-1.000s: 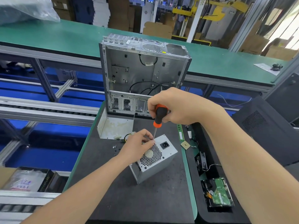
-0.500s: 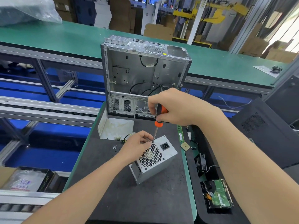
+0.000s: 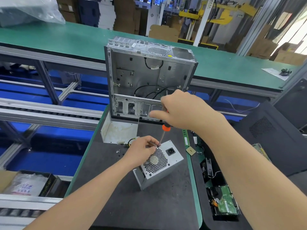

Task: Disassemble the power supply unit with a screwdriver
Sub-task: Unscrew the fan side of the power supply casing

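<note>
So the big thing here is the gutted computer case [image 3: 149,77], standing upright just behind the power supply [image 3: 159,165]. Both sit on the dark mat [image 3: 132,205]. The power supply is out of the case and sits a bit tilted, with the fan grille and the socket facing up at us.

Our right hand [image 3: 181,112] is above the power supply, wrapped tight around the handle of the screwdriver [image 3: 164,130]. That hand is blurry, so we'd guess it's mid-twist. Our left hand [image 3: 141,151] rests on the power supply's far left corner, fingers bunched and pinching the shaft just above the tip to keep it seated. The tip is down at that corner, right beside the grille.

We reckon we're backing out a cover screw, still early in the teardown, since the housing looks fully closed. A couple of loose screws [image 3: 118,151] already lie on the mat left of the power supply.

Next up we keep the tip square in the head, spin it out, catch the screw with the left fingers, then move to another corner. The box may shift if we lean too hard.
</note>
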A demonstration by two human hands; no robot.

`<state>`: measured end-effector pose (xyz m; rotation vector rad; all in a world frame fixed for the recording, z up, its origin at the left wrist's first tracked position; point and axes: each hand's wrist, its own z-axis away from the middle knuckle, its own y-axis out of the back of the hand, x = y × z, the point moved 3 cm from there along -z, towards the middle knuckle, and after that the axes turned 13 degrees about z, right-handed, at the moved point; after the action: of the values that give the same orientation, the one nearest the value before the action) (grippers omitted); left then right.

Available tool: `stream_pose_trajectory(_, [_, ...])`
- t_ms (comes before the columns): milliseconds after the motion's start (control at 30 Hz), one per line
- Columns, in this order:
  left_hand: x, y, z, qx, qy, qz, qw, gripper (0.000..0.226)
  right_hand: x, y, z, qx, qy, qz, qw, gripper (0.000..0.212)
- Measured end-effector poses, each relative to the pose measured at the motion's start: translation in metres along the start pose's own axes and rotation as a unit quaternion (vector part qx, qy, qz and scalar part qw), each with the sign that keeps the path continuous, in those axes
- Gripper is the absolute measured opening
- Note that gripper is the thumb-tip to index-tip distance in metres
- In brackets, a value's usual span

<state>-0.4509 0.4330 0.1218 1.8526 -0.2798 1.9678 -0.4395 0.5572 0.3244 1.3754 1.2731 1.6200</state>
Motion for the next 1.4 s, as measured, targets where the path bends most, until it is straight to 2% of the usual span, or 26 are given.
stream_pose_trajectory(67, [-0.001,0.0,0.0,0.001,0.003,-0.004,1.0,0.022,0.0,-0.001,-0.001,0.0,-0.003,0.005,1.0,0.047])
stream_pose_trajectory(167, [-0.001,0.001,-0.001,0.003,0.005,-0.005,1.0,0.023,-0.001,0.003,0.003,0.007,0.08,-0.075,0.994,0.012])
stream_pose_trajectory(200, [-0.002,0.001,-0.001,0.003,0.005,-0.005,1.0,0.023,0.0,0.005,0.005,0.008,0.1,-0.091,0.991,0.008])
stream_pose_trajectory(500, [-0.002,0.0,-0.001,-0.002,-0.007,-0.007,1.0,0.017,0.007,0.011,0.009,-0.009,0.189,-0.118,0.975,0.041])
stream_pose_trajectory(567, [-0.003,0.0,-0.002,0.001,-0.009,-0.012,1.0,0.008,0.006,0.012,0.008,-0.007,0.194,-0.101,0.976,0.038])
stream_pose_trajectory(667, [-0.004,0.0,-0.003,0.007,-0.012,-0.023,1.0,0.005,0.0,0.008,0.008,-0.008,0.161,-0.081,0.984,0.025])
stream_pose_trajectory(767, [-0.004,-0.001,-0.002,0.015,-0.009,-0.031,0.999,0.007,-0.001,0.003,0.005,0.0,0.01,-0.016,1.0,0.052])
stream_pose_trajectory(800, [-0.004,0.0,-0.002,0.019,-0.008,-0.033,0.999,0.007,-0.001,0.001,0.004,0.0,-0.011,0.001,1.0,0.054])
stream_pose_trajectory(833, [-0.004,0.0,-0.002,0.022,-0.007,-0.034,0.999,0.006,-0.001,0.0,0.004,0.0,0.002,-0.007,1.0,0.048])
stream_pose_trajectory(933, [-0.004,0.0,-0.003,0.031,-0.005,-0.031,0.999,0.007,-0.002,0.005,0.008,0.003,0.099,-0.08,0.992,0.01])
stream_pose_trajectory(967, [-0.003,0.001,-0.003,0.033,-0.003,-0.03,0.999,0.008,-0.001,0.007,0.009,-0.004,0.118,-0.088,0.989,0.011])
stream_pose_trajectory(1100, [-0.002,0.0,-0.003,0.032,0.0,-0.028,0.999,0.009,0.003,0.01,0.01,-0.027,0.143,-0.123,0.982,0.041])
stream_pose_trajectory(1200, [-0.002,0.0,-0.003,0.042,-0.006,-0.045,0.998,0.009,0.004,0.002,0.008,-0.032,0.122,-0.099,0.987,0.03])
stream_pose_trajectory(1267, [-0.001,0.0,-0.003,0.043,-0.014,-0.064,0.997,0.009,0.006,-0.001,0.007,-0.021,0.064,-0.059,0.996,0.021])
stream_pose_trajectory(1300, [-0.001,-0.001,-0.003,0.041,-0.02,-0.08,0.996,0.009,0.007,-0.001,0.008,-0.01,0.039,-0.042,0.998,0.024])
stream_pose_trajectory(1333, [-0.001,-0.002,-0.004,0.038,-0.025,-0.101,0.994,0.008,0.007,-0.001,0.008,0.002,0.031,-0.047,0.998,0.024])
stream_pose_trajectory(1400, [0.0,-0.002,-0.005,0.032,-0.032,-0.15,0.988,0.008,0.006,0.002,0.011,0.011,0.061,-0.092,0.994,0.011])
